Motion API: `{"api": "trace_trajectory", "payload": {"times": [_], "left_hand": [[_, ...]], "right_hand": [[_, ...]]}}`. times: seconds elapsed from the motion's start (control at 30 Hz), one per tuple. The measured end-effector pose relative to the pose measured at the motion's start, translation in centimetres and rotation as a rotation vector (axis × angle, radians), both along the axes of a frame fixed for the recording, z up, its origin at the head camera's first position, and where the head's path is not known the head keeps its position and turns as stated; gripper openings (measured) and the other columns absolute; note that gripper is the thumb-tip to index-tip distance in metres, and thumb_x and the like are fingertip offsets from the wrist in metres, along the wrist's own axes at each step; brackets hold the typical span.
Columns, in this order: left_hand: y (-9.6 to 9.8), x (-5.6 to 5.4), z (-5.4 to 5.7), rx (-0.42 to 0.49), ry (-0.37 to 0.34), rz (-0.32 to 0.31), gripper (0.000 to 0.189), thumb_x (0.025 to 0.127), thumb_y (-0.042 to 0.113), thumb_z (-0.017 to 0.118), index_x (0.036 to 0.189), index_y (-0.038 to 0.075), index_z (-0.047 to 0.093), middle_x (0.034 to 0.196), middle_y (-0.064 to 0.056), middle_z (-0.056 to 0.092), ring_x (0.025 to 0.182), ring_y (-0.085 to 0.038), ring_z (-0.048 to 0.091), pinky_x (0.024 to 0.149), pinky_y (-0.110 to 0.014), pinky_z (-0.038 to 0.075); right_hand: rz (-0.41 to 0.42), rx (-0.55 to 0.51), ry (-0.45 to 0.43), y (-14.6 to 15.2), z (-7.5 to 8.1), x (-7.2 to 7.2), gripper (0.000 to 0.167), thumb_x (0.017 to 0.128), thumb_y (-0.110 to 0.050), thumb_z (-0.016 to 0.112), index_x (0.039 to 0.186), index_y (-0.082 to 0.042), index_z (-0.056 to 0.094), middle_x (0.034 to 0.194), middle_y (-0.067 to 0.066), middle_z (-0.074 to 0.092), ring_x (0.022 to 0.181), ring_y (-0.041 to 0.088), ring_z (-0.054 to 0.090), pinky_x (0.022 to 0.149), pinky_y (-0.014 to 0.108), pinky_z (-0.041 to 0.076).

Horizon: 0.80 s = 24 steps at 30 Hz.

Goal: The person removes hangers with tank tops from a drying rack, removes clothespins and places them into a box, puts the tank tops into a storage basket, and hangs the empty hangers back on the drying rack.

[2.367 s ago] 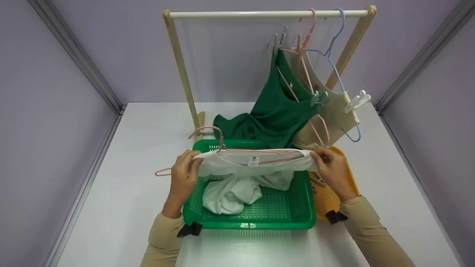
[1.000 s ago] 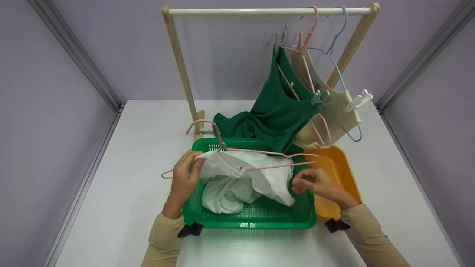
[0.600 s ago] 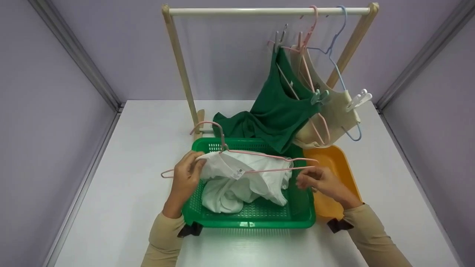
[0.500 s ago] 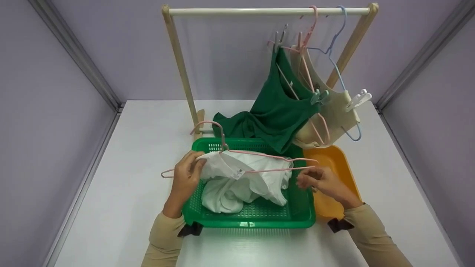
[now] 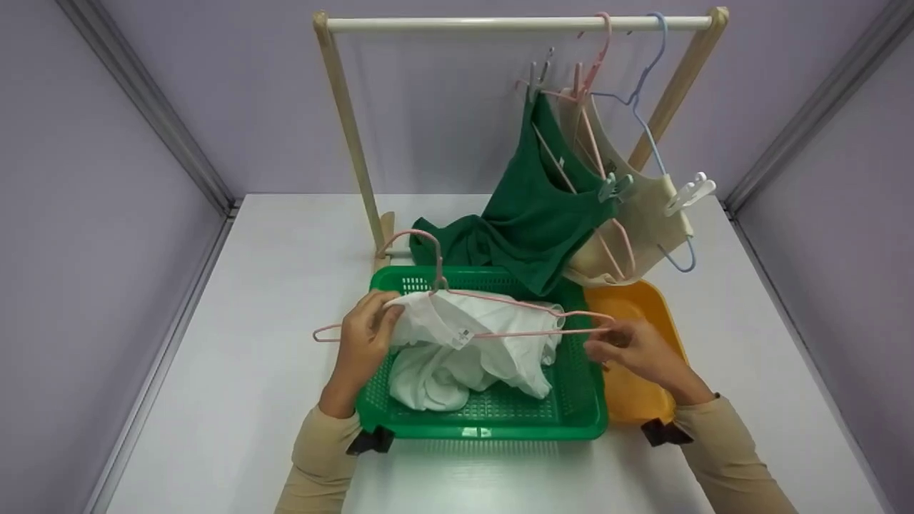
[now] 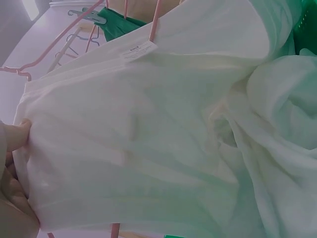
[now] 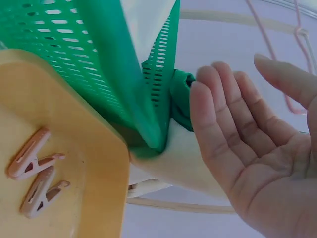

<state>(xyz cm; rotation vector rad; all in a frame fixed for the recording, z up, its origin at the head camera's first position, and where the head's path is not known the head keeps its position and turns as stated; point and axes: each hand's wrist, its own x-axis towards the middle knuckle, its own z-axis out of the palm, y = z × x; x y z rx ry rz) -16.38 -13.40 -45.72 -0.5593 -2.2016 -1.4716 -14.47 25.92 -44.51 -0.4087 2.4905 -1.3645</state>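
Observation:
My left hand (image 5: 363, 343) pinches one shoulder of a white sleeveless top (image 5: 421, 314), with a pink hanger (image 5: 528, 334) running through that shoulder. In the left wrist view, the thumb lies on the cloth of the top (image 6: 129, 124). The rest of the top droops into a green basket (image 5: 485, 432), its label showing at the neckline. My right hand (image 5: 632, 353) is by the hanger's bare right end, over the rim between basket and yellow tray. In the right wrist view, the right hand (image 7: 252, 129) has loosely curved fingers with the thumb apart, nothing between them.
The yellow tray (image 5: 639, 407) holds clothespins (image 7: 29, 153). Behind stands a rack with a white rail (image 5: 457, 25). A green tank top (image 5: 535, 200) on a pink hanger and a beige top (image 5: 653, 214) on a blue hanger (image 5: 648, 128) hang right, with clips attached.
My right hand has let go of the top's other shoulder, which has dropped off the hanger into the basket. That hand has since drifted right; hanger and left hand shifted slightly right.

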Motion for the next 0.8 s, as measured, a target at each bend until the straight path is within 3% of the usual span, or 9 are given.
{"api": "trace_trajectory", "payload": {"times": [0.1,0.4,0.5,0.6,0.8], "left_hand": [[0.2,-0.2,0.1,-0.01,-0.003,0.014,0.013,0.095,0.003,0.058,0.103,-0.001,0.067,0.091,-0.013,0.065,0.072,-0.003,0.046,0.062,-0.019,0.043],[1.2,-1.0,0.5,-0.083,-0.001,0.004,0.015,0.096,0.009,0.058,0.104,0.001,0.067,0.091,-0.011,0.065,0.069,-0.006,0.045,0.061,-0.022,0.042],[1.5,-1.2,0.5,-0.12,0.013,0.008,0.014,0.096,0.011,0.058,0.102,0.001,0.067,0.089,-0.011,0.064,0.07,-0.008,0.046,0.062,-0.025,0.043],[1.9,-1.4,0.4,-0.144,0.023,0.014,0.014,0.095,0.011,0.059,0.101,0.002,0.067,0.086,-0.01,0.063,0.069,-0.011,0.047,0.063,-0.026,0.044],[2.2,-1.1,0.3,-0.175,0.02,0.024,0.013,0.095,0.012,0.059,0.1,0.004,0.067,0.085,-0.009,0.064,0.068,-0.01,0.047,0.061,-0.025,0.043]], "right_hand": [[0.023,0.039,0.002,0.0,0.4,0.2,0.026,0.094,-0.019,0.063,0.105,0.005,0.066,0.092,0.022,0.07,0.072,0.006,0.062,0.071,0.018,0.056],[-0.079,0.05,0.097,-0.2,1.0,-0.4,0.022,0.091,-0.015,0.067,0.103,0.003,0.066,0.089,0.018,0.068,0.066,0.003,0.055,0.062,0.016,0.051],[-0.08,0.076,0.153,-0.6,1.0,-0.7,0.022,0.09,-0.016,0.068,0.104,0.001,0.069,0.095,0.017,0.071,0.072,0.001,0.061,0.066,0.013,0.052],[-0.083,0.11,0.217,-1.0,1.0,-0.9,0.021,0.09,-0.015,0.069,0.105,-0.001,0.07,0.1,0.016,0.073,0.083,0.008,0.069,0.074,0.011,0.053],[-0.07,0.104,0.336,-2.0,0.9,-1.2,0.018,0.088,-0.008,0.068,0.103,0.002,0.071,0.099,0.016,0.074,0.089,0.026,0.072,0.082,0.034,0.06]]}}
